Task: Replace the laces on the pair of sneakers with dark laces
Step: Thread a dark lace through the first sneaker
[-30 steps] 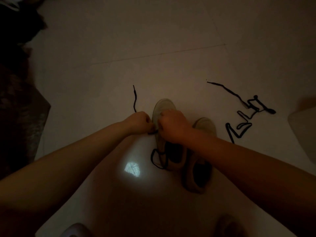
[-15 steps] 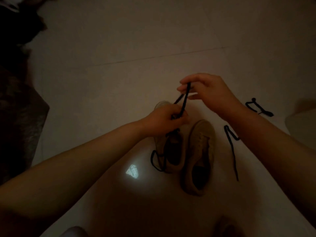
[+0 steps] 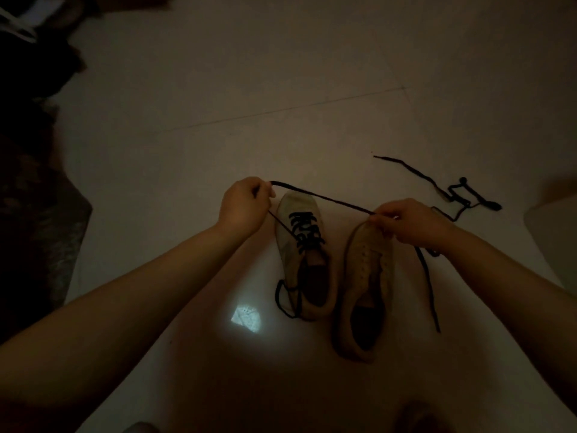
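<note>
At centre frame, on the pale floor [image 3: 312,73], my left hand [image 3: 242,209] and right hand [image 3: 409,221] each pinch the dark lace [image 3: 321,197], stretching it taut above the half-laced sneaker [image 3: 304,254], probably to even its length; the unlaced sneaker [image 3: 365,282] waits beside it.

The left hand [image 3: 242,210] and right hand [image 3: 409,221] are drawing apart, stretching the dark lace [image 3: 321,197] taut above the left sneaker [image 3: 304,254], now uncovered.

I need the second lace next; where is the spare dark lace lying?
In the head view the spare dark lace lies crumpled on the floor at right, beyond the right hand and the unlaced sneaker.
</note>
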`<state>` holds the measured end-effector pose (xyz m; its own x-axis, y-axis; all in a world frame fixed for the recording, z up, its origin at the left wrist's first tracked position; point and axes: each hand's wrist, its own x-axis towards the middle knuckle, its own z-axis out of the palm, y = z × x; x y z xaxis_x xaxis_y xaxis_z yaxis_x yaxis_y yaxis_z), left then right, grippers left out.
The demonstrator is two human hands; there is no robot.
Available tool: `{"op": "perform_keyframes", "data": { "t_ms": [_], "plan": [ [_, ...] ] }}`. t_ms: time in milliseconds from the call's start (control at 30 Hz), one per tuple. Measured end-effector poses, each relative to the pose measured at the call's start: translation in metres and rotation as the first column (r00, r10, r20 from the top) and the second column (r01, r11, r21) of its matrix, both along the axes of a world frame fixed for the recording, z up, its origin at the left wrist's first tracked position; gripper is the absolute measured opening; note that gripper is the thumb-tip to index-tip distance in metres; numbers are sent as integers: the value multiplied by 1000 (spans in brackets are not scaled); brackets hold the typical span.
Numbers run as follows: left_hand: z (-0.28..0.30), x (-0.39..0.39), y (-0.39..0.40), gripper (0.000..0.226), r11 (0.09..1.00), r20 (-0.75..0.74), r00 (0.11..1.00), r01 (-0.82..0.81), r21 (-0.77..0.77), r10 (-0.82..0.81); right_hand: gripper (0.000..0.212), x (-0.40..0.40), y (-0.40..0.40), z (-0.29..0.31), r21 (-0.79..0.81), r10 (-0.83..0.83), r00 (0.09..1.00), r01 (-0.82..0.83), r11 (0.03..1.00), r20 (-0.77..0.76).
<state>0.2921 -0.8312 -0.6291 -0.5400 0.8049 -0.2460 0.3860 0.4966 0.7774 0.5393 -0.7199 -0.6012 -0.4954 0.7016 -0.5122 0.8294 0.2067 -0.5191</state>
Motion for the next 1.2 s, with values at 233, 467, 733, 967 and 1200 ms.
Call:
{"op": "perform_keyframes", "data": {
  "t_ms": [233,467,733,967,1200],
  "plan": [
    [20,52,-34,30,916,-531,785,399,41,-318,16,-16,-23,-13,-447,-357,888,204,871,-291],
    [-6,101,-28,37,815,-40,874,433,-384,-484,16,-20,-37,-35,-399,-391,879,268,877,-271],
    [-16,92,-32,25,884,42,929,363,-293,-368,23,-33,-58,-43,-330,-382,848,265,906,-367],
    [-18,81,-39,18,877,28,898,435,-203,-439,26,-34,-66,-49,-293,-439,805,342,893,-400],
    [-19,83,-38,17,894,-29,909,402,-201,-415,32,-29,-67,-51,-329,-388,843,272,905,-372]
  ]
}}
